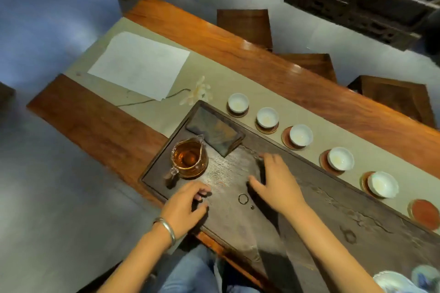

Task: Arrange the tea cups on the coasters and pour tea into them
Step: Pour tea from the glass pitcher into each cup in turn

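Soft, even light is falling from above, leaving glare streaks on the counter at its far edge. Wide-angle distortion is bending the edges, and the whole frame is looking slightly smeared.

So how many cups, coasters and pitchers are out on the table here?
White tea cups: 5
Coasters: 6, one without a cup
Glass pitcher of tea: 1
Total: 12

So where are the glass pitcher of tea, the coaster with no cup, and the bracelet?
Glass pitcher (189, 159): head view, on the amber tea inside it.
Empty coaster (425, 214): head view, on its bare red centre.
Bracelet (166, 227): head view, on the silver band at the left wrist.
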A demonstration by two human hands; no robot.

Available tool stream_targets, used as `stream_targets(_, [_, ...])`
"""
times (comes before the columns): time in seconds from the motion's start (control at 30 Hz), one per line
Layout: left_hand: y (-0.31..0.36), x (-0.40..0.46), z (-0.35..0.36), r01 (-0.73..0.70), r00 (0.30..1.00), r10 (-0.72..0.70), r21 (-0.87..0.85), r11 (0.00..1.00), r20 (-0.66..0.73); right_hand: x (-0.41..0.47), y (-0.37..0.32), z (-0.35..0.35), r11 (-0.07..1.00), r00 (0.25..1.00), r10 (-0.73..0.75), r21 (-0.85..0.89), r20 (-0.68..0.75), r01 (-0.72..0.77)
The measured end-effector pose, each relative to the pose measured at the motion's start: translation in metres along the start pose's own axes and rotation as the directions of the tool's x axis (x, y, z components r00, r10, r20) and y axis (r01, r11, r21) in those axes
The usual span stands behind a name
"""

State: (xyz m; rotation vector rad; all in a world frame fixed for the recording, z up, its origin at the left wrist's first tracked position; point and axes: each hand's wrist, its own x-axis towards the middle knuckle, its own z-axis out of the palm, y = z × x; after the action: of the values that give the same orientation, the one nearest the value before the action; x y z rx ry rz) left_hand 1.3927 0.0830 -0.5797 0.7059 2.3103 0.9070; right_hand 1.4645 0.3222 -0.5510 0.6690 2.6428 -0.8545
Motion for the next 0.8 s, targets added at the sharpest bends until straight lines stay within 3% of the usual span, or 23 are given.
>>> stream_targets(0.2, [-0.048,-0.026,-0.039,0.144,0.972,-0.153,-0.058,0.988,-0.177,0.024,-0.066,0.041,0.987,0.981,-0.16,0.018,0.113,0.159])
stream_targets(0.33, [-0.065,-0.023,-0.051,0.187,0.944,-0.214,-0.127,0.974,-0.252,0.039,-0.087,0.056,0.981,0.976,-0.194,0.042,0.103,0.19])
stream_targets(0.57, [-0.069,-0.004,-0.058,0.125,0.977,-0.138,-0.087,0.988,-0.163,0.051,-0.095,0.068,0.974,0.974,-0.222,0.062,0.055,0.218])
stream_targets(0.8, [-0.052,0.005,-0.053,0.092,0.987,-0.118,-0.224,0.97,-0.107,0.053,-0.098,0.072,0.96,0.966,-0.257,0.125,0.02,0.253])
